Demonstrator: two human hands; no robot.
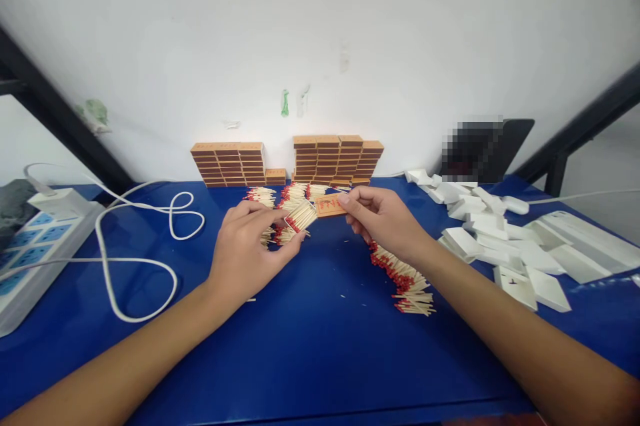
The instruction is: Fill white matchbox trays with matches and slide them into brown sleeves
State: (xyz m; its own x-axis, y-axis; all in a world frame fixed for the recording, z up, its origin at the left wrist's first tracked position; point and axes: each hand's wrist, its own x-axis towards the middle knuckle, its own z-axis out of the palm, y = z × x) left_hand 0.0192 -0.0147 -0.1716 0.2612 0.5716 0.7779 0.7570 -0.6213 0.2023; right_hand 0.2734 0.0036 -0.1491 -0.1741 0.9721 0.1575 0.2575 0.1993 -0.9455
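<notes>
My left hand point(253, 239) pinches a small white matchbox tray point(302, 217) filled with red-tipped matches, thumb below and fingers above. Between the thumb and fingers of my right hand point(379, 213) is an orange matchbox sleeve point(330, 205) with red print. The sleeve's left end is close to the tray's right end; whether they touch I cannot tell. Piles of loose matches point(261, 195) lie behind and under my left hand. Another heap of matches point(411, 293) spreads beside my right forearm, which partly hides it.
Stacked matchboxes point(227, 165) and a second stack point(327, 158) stand against the wall. White empty trays point(480, 233) are heaped at the right, near a dark tablet-like object point(513, 146). A power strip point(37, 246) and white cable point(103, 233) lie on the left of the blue table point(320, 346).
</notes>
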